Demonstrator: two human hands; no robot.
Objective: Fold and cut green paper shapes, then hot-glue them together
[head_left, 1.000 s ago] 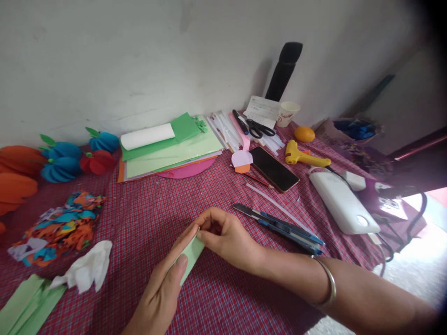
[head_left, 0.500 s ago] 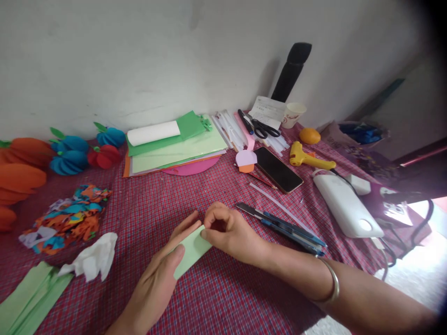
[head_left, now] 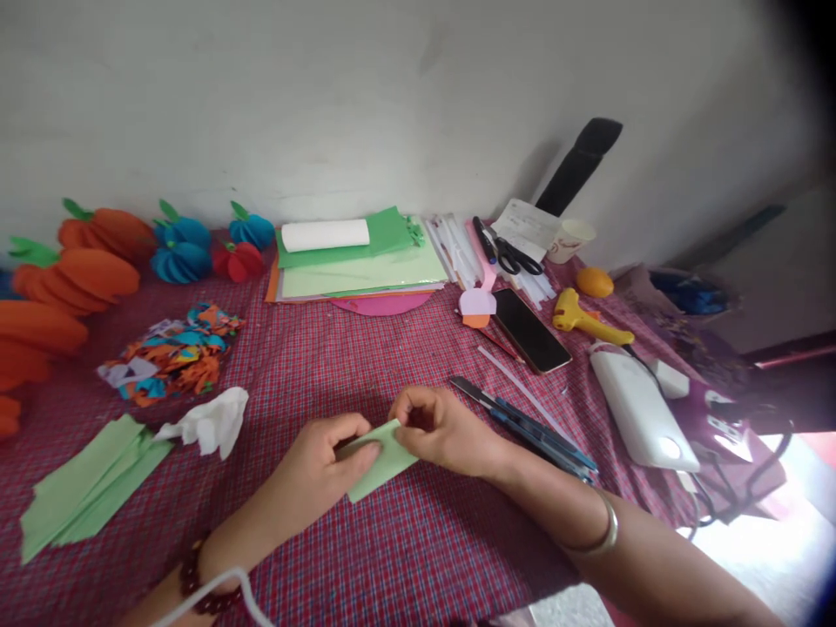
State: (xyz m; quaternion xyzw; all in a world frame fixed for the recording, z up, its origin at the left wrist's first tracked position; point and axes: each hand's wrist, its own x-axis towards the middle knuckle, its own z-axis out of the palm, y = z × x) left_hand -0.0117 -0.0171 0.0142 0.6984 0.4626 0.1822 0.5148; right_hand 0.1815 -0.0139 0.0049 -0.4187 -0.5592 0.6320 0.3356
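A light green paper piece (head_left: 382, 466) is held between both hands above the checked cloth. My left hand (head_left: 330, 461) grips its left end, thumb on top and fingers curled behind. At the upper right corner, my right hand (head_left: 444, 431) pinches the paper between thumb and fingertips. Whether it is one sheet or folded layers I cannot tell. A stack of similar light green paper (head_left: 91, 483) lies at the left, beside a crumpled white tissue (head_left: 212, 422). To the right of my right hand rest the blue-handled cutters (head_left: 542, 440).
Paper pumpkins (head_left: 78, 279) and colored scraps (head_left: 176, 353) occupy the left side. Paper sheets (head_left: 366, 279) lie along the wall. Scissors (head_left: 515, 257), a phone (head_left: 532, 331), a yellow tool (head_left: 588, 322), a paper cup (head_left: 570, 239) and a white power bank (head_left: 640, 409) stand or lie at the right.
The view has shifted, showing more of the left side. My left hand's fingers, stretched out before, are now curled around the green paper. My right hand still pinches its corner.
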